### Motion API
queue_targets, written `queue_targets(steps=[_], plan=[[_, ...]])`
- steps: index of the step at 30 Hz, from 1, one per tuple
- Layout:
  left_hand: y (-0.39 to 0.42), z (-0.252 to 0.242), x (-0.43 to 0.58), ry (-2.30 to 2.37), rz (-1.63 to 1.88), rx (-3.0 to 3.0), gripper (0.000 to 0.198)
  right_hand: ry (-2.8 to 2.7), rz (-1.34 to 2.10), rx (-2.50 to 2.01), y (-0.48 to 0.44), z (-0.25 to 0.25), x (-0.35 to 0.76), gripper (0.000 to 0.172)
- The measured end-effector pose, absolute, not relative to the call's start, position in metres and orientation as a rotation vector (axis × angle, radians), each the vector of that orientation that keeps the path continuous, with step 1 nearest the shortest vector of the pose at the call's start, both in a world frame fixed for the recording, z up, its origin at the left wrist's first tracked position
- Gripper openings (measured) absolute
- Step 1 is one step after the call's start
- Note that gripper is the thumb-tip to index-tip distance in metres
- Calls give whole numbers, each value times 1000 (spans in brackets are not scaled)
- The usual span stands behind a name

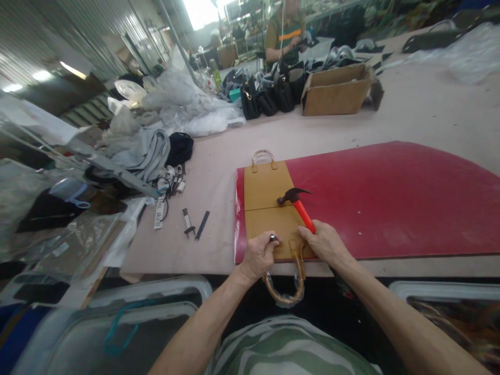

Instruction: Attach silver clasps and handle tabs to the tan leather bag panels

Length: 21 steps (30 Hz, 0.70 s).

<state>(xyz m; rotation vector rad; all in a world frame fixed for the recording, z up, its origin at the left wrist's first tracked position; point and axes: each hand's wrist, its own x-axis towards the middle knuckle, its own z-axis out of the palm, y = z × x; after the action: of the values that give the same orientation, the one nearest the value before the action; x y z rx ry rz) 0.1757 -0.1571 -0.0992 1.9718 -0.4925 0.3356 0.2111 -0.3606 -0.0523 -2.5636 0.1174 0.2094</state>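
Observation:
A flat tan leather bag panel point(269, 205) lies on a red mat point(390, 192) at the table's near edge, with a curved handle at its far end point(263, 155) and another point(289, 284) hanging over the near edge. My left hand point(260, 255) pinches a small metal piece point(272, 237) upright on the panel's near edge. My right hand point(324, 242) grips a hammer with an orange handle point(303, 213). Its dark head point(291, 196) rests low over the panel's middle fold.
A small tool point(188, 221) and a dark strip point(202, 225) lie left of the mat. Black bags point(269, 96) and a cardboard box point(336, 91) stand at the far side, where another person point(285, 34) works. Plastic wrap and fabric pile up at left. Bins point(128, 317) sit below the table edge.

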Motion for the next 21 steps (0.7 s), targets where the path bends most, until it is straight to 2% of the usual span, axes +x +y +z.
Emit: queue_targets(steps=[5, 8, 11, 14, 21], plan=[[-160, -99, 175, -564, 404, 2040, 13, -70, 13, -2479, -379, -2, 180, 37], [-161, -99, 175, -575, 403, 2039, 14, -308, -334, -2493, -390, 27, 151, 37], [-162, -100, 177, -568, 409, 2034, 14, -596, -585, -2600, -393, 33, 133, 36], [-162, -103, 178, -549, 400, 2033, 16, -808, -621, -2709, -389, 33, 128, 36], [-162, -105, 177, -558, 366, 2051, 14, -627, -774, -2636, -381, 45, 121, 32]])
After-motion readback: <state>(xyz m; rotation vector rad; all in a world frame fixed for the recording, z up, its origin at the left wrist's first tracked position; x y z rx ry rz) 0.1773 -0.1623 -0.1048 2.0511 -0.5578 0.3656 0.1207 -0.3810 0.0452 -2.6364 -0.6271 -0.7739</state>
